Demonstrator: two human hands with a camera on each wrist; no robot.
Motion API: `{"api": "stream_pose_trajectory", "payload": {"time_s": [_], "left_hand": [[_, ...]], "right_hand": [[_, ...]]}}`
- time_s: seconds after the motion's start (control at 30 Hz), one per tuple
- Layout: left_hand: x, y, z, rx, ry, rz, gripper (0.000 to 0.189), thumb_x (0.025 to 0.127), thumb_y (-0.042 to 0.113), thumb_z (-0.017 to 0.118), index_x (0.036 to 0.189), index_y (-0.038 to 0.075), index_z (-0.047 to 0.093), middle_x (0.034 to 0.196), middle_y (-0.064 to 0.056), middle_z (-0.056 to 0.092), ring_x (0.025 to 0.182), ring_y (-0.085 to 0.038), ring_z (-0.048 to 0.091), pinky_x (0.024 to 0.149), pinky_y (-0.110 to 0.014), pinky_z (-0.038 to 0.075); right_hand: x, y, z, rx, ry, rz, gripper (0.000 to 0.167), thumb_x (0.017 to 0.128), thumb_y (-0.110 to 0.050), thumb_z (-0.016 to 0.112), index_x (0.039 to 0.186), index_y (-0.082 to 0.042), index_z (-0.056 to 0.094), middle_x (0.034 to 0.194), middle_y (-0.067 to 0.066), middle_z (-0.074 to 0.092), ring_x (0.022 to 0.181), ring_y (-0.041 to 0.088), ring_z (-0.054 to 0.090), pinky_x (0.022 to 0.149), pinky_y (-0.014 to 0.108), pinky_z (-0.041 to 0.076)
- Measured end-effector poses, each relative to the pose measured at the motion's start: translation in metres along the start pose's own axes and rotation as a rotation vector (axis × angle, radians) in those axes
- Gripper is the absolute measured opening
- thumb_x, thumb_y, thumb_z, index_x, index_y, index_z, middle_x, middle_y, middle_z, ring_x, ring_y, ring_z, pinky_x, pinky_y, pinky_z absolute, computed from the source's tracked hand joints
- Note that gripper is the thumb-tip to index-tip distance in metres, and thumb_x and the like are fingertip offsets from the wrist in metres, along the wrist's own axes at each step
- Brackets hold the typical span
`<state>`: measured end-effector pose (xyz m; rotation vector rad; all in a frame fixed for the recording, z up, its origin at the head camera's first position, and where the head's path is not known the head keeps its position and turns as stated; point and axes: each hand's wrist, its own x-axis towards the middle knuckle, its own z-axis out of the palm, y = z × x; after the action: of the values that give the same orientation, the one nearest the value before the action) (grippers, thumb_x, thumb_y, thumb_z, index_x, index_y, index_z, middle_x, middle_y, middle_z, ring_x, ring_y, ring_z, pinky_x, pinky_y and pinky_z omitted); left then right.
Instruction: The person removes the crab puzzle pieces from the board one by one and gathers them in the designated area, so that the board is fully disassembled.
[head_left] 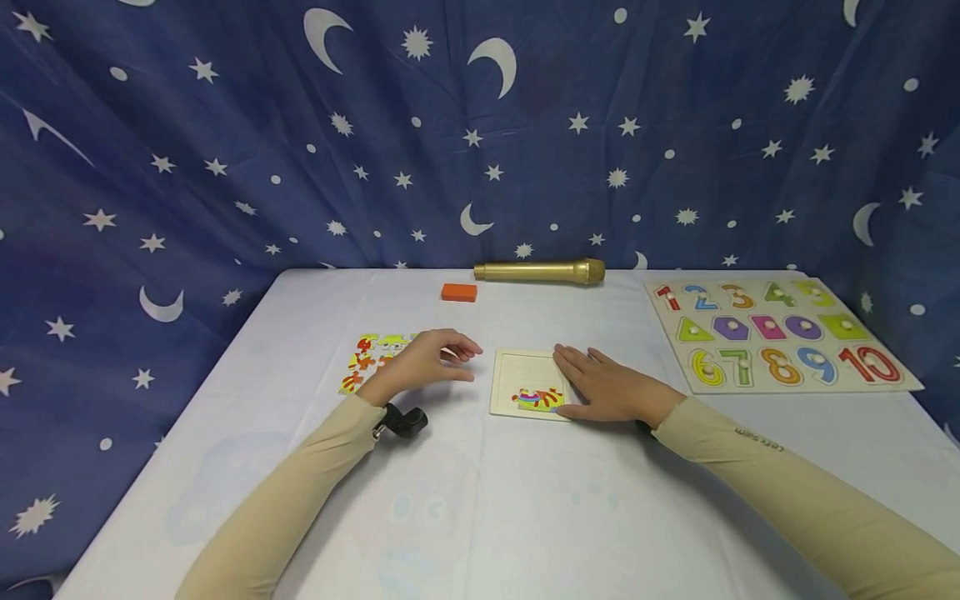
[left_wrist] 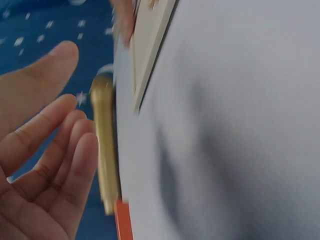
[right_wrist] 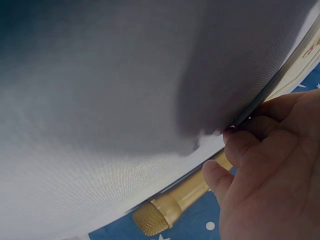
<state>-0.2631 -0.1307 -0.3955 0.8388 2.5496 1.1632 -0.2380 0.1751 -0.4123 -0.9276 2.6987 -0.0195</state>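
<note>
A square wooden puzzle board (head_left: 525, 368) lies mid-table, with a few joined jigsaw pieces (head_left: 540, 400) in red, yellow and blue along its near side. My right hand (head_left: 611, 390) rests at the board's right edge, fingertips touching the rim and thumb by the near corner. Left of the board hovers my left hand (head_left: 427, 362), fingers loosely bent and thumb apart; nothing is in it in the left wrist view. Loose jigsaw pieces (head_left: 363, 362) lie beside and partly behind the left hand, which hides some of them.
At the back of the table lies a gold microphone (head_left: 536, 272), with an orange block (head_left: 459, 292) nearer and to its left. A peg board of numbers and shapes (head_left: 757, 333) lies at the right. Behind the table hangs a blue starry cloth (head_left: 420, 167).
</note>
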Motion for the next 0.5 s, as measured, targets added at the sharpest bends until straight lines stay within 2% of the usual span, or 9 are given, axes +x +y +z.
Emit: {"api": "stream_pose_trajectory", "payload": {"time_s": [0.27, 0.5], "left_hand": [[0.019, 0.020, 0.033, 0.095, -0.115, 0.048, 0.039, 0.076, 0.014, 0.078, 0.112, 0.003, 0.065, 0.101, -0.009, 0.065, 0.089, -0.014, 0.059, 0.082, -0.022, 0.050], [0.028, 0.030, 0.051, 0.163, -0.193, 0.015, 0.038, 0.076, 0.013, 0.078, 0.111, 0.003, 0.066, 0.099, -0.005, 0.066, 0.083, -0.010, 0.057, 0.074, -0.016, 0.047]], "right_hand": [[0.000, 0.000, -0.001, 0.001, -0.008, 0.002, 0.092, 0.089, -0.064, 0.044, 0.150, -0.002, 0.014, 0.158, 0.014, 0.013, 0.146, 0.028, 0.014, 0.117, 0.050, 0.015], [0.002, 0.002, 0.001, 0.009, -0.002, 0.005, 0.094, 0.088, -0.066, 0.044, 0.150, -0.003, 0.014, 0.158, 0.013, 0.013, 0.146, 0.027, 0.015, 0.117, 0.050, 0.015]]}}
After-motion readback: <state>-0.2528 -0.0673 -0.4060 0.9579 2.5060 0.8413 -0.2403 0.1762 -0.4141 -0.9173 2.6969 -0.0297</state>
